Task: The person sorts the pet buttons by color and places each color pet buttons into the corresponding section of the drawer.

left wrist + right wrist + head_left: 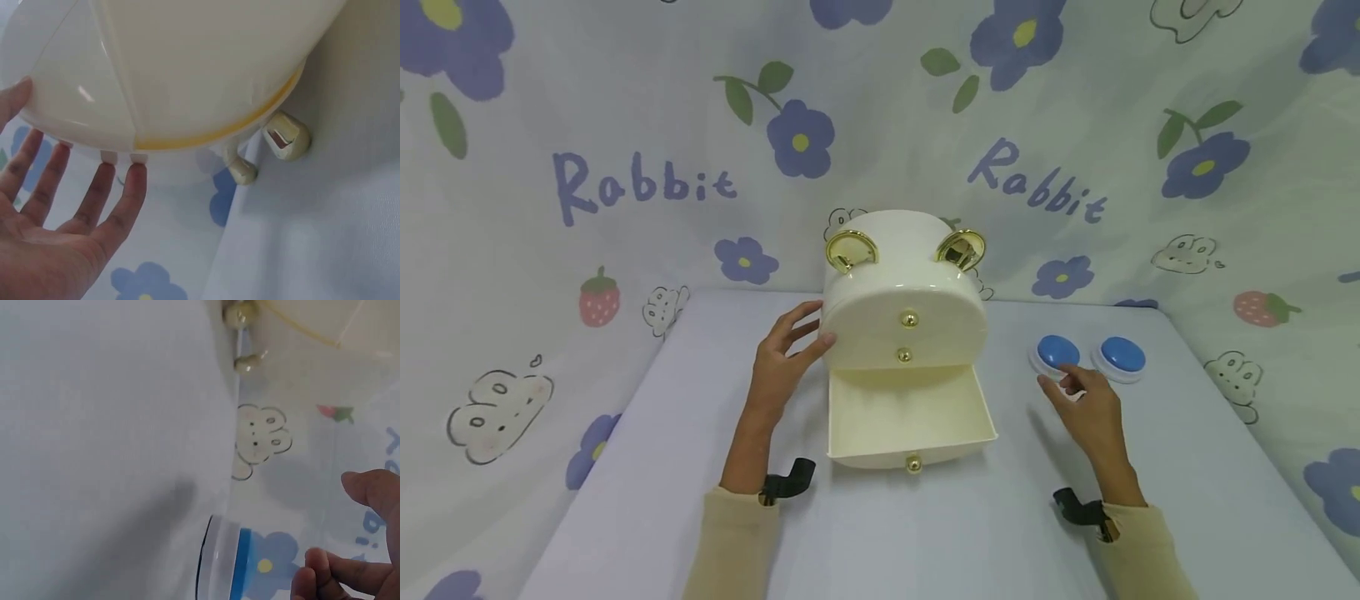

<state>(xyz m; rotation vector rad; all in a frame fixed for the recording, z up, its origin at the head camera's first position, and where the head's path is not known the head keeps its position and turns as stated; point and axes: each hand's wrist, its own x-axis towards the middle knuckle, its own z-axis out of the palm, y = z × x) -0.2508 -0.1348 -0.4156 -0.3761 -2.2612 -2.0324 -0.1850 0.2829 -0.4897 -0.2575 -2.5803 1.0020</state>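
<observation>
A cream drawer box [904, 325] with gold ears stands at the back middle of the table, its bottom drawer [910, 412] pulled out with nothing inside. My left hand [778, 362] rests on the box's left side, fingers spread; in the left wrist view the fingertips [137, 175] meet the curved wall. On the right, a round blue push button [1058, 351] in a white base sits beneath my right hand [1088, 408]. That hand holds nothing, thumb apart from its loosely bent fingers. In the right wrist view the button's blue top [240, 565] shows below the fingers, a gap between them.
A second blue push button [1123, 354] sits just right of the first. Gold knobs [909, 318] stick out from the box front, and another knob [913, 464] from the open drawer. Behind the white table [647, 467] hangs a patterned cloth [880, 125].
</observation>
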